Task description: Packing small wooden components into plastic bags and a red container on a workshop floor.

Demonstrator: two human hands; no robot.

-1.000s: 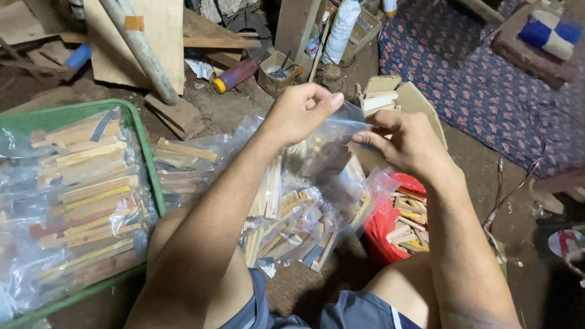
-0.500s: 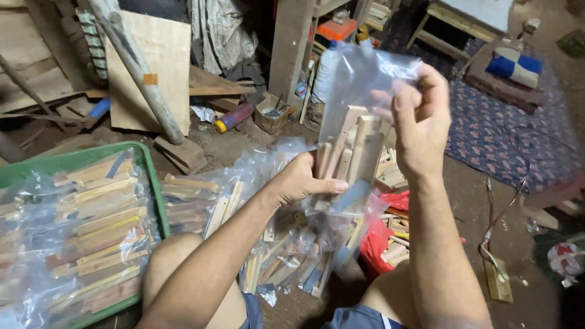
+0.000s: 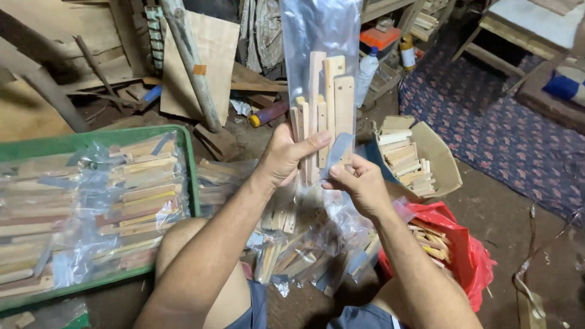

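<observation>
A clear plastic bag (image 3: 320, 36) stands upright in front of me with several light wooden sticks (image 3: 326, 106) inside it. My left hand (image 3: 285, 155) grips the lower end of the sticks through the bag, thumb across them. My right hand (image 3: 359, 183) pinches the bag's bottom corner just to the right, touching a grey strip there. Below both hands lies a heap of filled stick bags (image 3: 304, 244) on the floor between my knees.
A green tray (image 3: 189, 158) at the left holds several bagged stick bundles. A cardboard box (image 3: 442, 161) of wooden pieces sits at the right, with a red plastic bag (image 3: 469, 256) of sticks below it. Boards, a pole and a patterned rug (image 3: 506, 134) lie beyond.
The bag of sticks has come up from the heap to stand upright. My right hand dropped from the bag's upper side to its bottom corner; my left hand now grips the stick ends.
</observation>
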